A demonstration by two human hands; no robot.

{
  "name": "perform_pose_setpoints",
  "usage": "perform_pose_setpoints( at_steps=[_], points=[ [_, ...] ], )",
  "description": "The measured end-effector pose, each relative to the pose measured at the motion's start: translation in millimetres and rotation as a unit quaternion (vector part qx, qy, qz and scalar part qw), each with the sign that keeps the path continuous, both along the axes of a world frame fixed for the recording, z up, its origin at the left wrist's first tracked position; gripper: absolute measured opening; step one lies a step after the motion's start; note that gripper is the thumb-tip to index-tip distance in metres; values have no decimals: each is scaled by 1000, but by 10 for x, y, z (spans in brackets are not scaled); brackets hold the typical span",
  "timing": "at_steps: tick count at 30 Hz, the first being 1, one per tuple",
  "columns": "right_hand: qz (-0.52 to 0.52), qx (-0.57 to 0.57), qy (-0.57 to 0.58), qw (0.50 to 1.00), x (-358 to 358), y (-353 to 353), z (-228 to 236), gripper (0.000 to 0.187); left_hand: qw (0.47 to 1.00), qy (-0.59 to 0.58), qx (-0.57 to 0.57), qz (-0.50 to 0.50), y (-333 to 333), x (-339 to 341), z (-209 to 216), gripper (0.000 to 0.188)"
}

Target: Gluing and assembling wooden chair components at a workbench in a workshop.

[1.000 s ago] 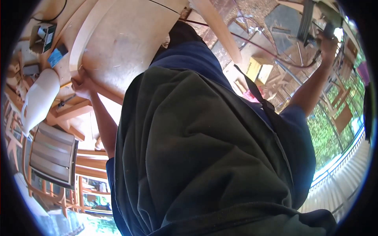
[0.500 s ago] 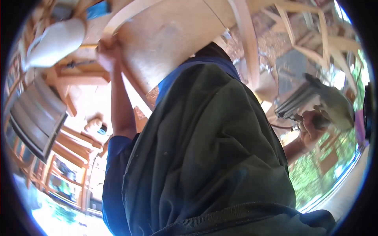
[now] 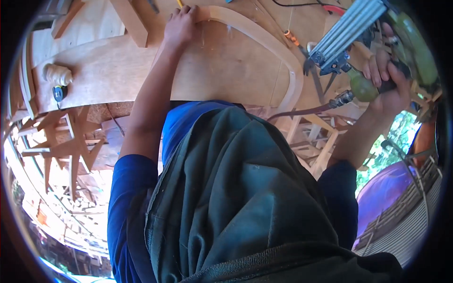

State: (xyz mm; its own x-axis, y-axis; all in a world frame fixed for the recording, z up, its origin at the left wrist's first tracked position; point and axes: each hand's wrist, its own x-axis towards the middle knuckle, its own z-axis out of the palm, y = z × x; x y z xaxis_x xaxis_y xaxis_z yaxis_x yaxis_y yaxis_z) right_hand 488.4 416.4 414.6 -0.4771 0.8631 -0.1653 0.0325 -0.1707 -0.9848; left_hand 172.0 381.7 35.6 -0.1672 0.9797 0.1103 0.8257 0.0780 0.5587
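My left hand (image 3: 181,27) is closed around the left end of a curved wooden strip (image 3: 269,34), at the far side of the workbench. The strip bends around to the right and lies on a plywood sheet (image 3: 231,75). At the right, my right hand (image 3: 394,85) grips a nail gun (image 3: 420,45) by its handle. The tool has a green body and a long ribbed silver magazine (image 3: 348,34). A reddish air hose (image 3: 302,112) runs from a metal coupling at its handle. The nail gun is held above the sheet, apart from the strip; its nose cannot be made out.
An orange-handled screwdriver (image 3: 290,37) lies beyond the strip. Loose wooden pieces (image 3: 128,22) rest at the far left. Nearer are a pale roll (image 3: 57,74) and a tape measure (image 3: 60,93). Wooden offcuts (image 3: 71,146) are piled below the bench at left.
The whole view has swung, so more of the bench shows. My right hand has brought the nail gun up and forward from low at the right. My left hand still holds the strip.
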Motion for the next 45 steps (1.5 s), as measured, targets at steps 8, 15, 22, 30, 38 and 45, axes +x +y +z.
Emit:
perform_pose_setpoints(
  at_steps=[8,15,22,30,38,45],
  points=[
    [214,61,-384,896,-1598,914,-415,13,1000,-10,1,-15,-9,-39,-48,48],
    [407,36,-591,695,-2386,1112,-1248,13,998,-50,-14,-25,-62,-92,-61,39],
    [420,-32,-622,661,-2656,1146,-1544,19,981,-79,179,13,-120,-77,-156,35],
    [443,-8,-632,636,-2756,1097,-1716,18,999,-29,-9,-45,-69,-151,28,34],
    [452,29,-641,620,-2753,1043,-1752,19,998,-48,-2,-44,-43,-92,0,28],
    [454,37,-653,605,-2753,1036,-1754,20,998,-14,13,-52,-30,-81,-137,27]
  ],
)
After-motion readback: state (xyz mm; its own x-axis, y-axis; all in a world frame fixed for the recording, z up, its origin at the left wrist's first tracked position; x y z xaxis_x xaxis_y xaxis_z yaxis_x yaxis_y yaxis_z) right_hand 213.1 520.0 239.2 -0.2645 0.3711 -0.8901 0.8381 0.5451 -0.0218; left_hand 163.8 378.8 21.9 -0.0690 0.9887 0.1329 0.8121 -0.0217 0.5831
